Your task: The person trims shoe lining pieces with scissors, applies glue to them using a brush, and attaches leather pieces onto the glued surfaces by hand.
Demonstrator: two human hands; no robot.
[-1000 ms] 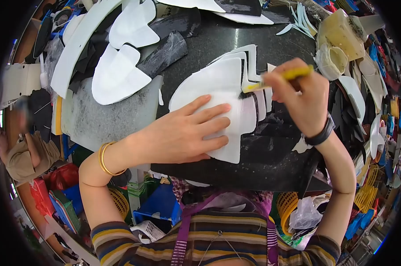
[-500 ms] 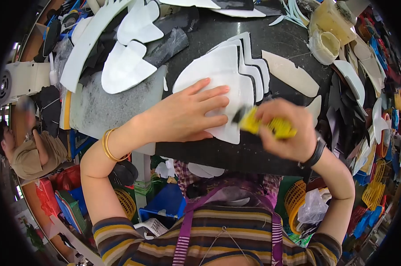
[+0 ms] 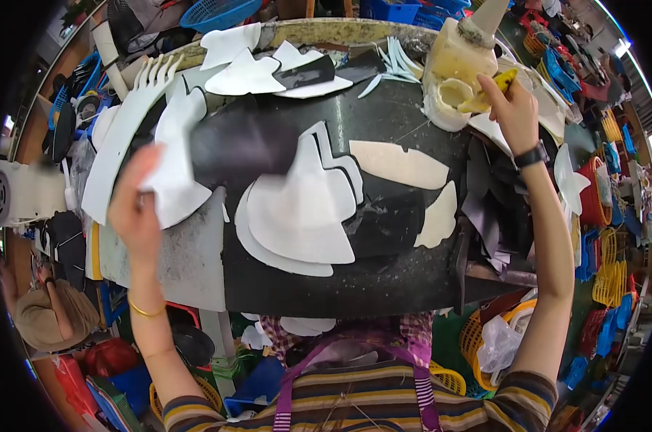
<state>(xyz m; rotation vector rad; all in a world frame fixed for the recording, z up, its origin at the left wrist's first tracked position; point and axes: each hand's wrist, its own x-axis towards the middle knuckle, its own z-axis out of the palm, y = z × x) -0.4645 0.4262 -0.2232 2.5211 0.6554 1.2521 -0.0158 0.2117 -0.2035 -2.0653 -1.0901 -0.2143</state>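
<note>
My right hand [image 3: 511, 111] grips a yellow-handled brush [image 3: 488, 93] at the mouth of a glue-crusted pot [image 3: 455, 93]; the brush tip is hard to see. My left hand [image 3: 135, 205], smeared by motion, is at the edge of a white curved cut piece [image 3: 178, 183] on the left. Whether it grips that piece is unclear. Just right of it, a dark blurred shape [image 3: 243, 140] covers part of the tabletop. In the middle lies a fanned stack of white cut pieces with dark edges [image 3: 297, 216].
Two cream pieces [image 3: 401, 164] lie right of the stack. More white pieces [image 3: 243, 75] and pale blue strips [image 3: 398, 65] are at the back. Black scraps [image 3: 484, 201] heap at the right. A grey board [image 3: 167, 248] is at the left. Another person [image 3: 56, 313] is far left.
My left hand has left the white stack and moved left. My right hand has carried the brush from the stack's right edge up to the pot. The stack looks thinner, and the view has shifted.
</note>
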